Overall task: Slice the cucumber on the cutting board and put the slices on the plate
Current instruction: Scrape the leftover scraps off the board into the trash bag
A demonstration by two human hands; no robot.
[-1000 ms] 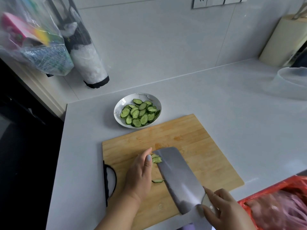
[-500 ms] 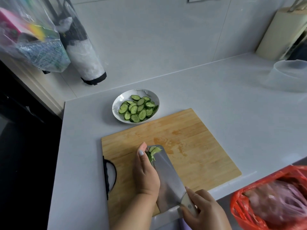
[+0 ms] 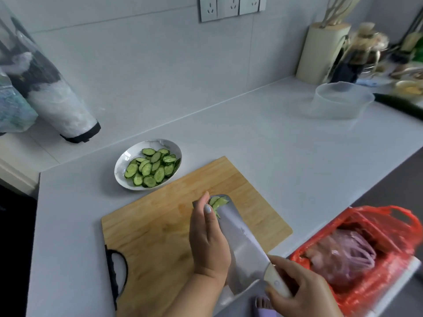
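A pale grey countertop point(image 3: 263, 143) carries a bamboo cutting board point(image 3: 160, 225) with a black handle loop at its near left edge. Beyond the board's far left corner sits a white plate point(image 3: 123, 163) heaped with cucumber slices point(image 3: 152, 168). The right hand point(image 3: 302, 291) curls round the cream handle of a cleaver point(image 3: 238, 234), blade laid flat above the board. A few loose slices point(image 3: 219, 201) lie on the blade's tip (pale side up), held there by the straight-fingered left hand point(image 3: 208, 239).

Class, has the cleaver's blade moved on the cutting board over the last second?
Yes. The cleaver now lies flat, slices on its tip, nearer the cutting board's middle.
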